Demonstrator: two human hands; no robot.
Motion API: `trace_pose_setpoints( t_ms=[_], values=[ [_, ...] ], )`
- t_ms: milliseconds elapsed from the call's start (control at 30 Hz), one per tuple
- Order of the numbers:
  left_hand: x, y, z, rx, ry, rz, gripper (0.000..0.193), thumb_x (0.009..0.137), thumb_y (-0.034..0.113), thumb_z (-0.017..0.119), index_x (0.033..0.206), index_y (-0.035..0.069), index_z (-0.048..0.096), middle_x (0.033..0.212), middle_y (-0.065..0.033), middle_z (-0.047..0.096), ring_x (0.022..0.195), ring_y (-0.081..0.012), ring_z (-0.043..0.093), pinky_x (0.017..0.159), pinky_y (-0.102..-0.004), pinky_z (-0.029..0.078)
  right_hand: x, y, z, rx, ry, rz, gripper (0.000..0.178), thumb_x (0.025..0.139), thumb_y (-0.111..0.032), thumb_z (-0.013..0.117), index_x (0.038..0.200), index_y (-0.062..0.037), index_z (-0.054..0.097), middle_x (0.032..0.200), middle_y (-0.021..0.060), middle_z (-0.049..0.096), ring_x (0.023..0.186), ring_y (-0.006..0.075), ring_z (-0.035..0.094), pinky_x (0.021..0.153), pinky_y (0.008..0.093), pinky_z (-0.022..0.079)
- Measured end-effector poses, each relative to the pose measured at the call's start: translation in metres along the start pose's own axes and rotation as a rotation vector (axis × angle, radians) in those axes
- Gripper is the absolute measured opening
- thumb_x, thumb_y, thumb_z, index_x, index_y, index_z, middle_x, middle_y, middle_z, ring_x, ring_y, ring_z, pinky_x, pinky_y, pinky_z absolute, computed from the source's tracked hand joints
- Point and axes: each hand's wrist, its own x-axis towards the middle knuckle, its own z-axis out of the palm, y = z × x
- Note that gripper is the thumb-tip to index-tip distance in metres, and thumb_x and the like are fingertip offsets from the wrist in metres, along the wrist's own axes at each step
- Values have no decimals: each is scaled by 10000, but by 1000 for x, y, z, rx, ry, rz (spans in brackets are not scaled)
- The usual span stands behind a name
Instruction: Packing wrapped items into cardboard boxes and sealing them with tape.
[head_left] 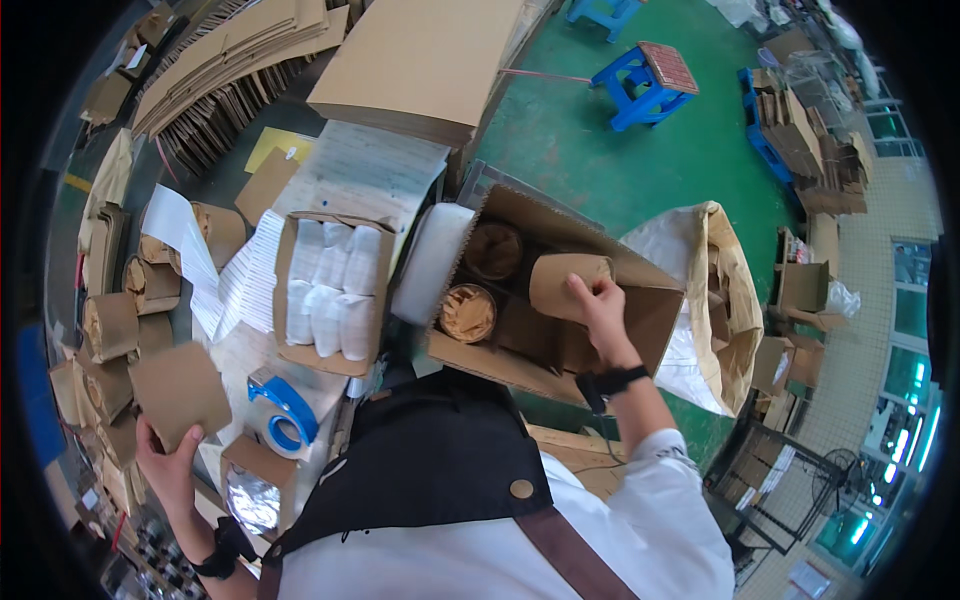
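Observation:
My right hand grips a brown cardboard sleeve by its right side, fingers and thumb wrapped on it, over the open carton. Inside that carton, at the left, stand a round cardboard sleeve stuffed with crumpled brown paper and a darker round one. Brown cardboard dividers show beside them. Off to the left, my left hand holds another brown cardboard sleeve by its lower edge; whether anything is inside it cannot be seen.
On the worktable are a box of white-wrapped items, a blue tape dispenser and a small box with silvery wrapping. Paper-stuffed cardboard sleeves crowd the left. A large sack stands right of the carton; a blue stool is beyond.

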Motion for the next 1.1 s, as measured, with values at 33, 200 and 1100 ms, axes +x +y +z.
trace_pose_setpoints(
  t_ms=[33, 200, 1100],
  values=[
    [-5, 24, 15, 19, 8, -8, 420, 703, 134, 806, 1015, -12, 566, 931, -26, 602, 870, -127, 547, 802, -272, 437, 16, 13, 4, -209, 104, -42, 448, 758, -370, 771, 907, 27, 627, 805, 75, 646, 673, 154, 598, 622, 290, 480],
    [-9, 136, 99, 69, -192, 291, 451, 618, 146, 844, 962, 20, 582, 877, -27, 578, 828, -151, 547, 769, -276, 429, 42, 58, 49, -841, 300, -325, 401, 722, -355, 756, 852, -8, 602, 889, 197, 590, 861, 358, 586, 754, 454, 478],
    [-59, 134, 480, 651, -1133, 1010, 357, 683, 107, 665, 1011, 55, 535, 1030, -114, 514, 989, -283, 516, 809, -451, 420, 10, 135, -31, -620, -781, 198, 586, 764, -268, 623, 1229, 63, 488, 1204, 269, 562, 1099, 368, 563, 926, 391, 462]
  ],
)
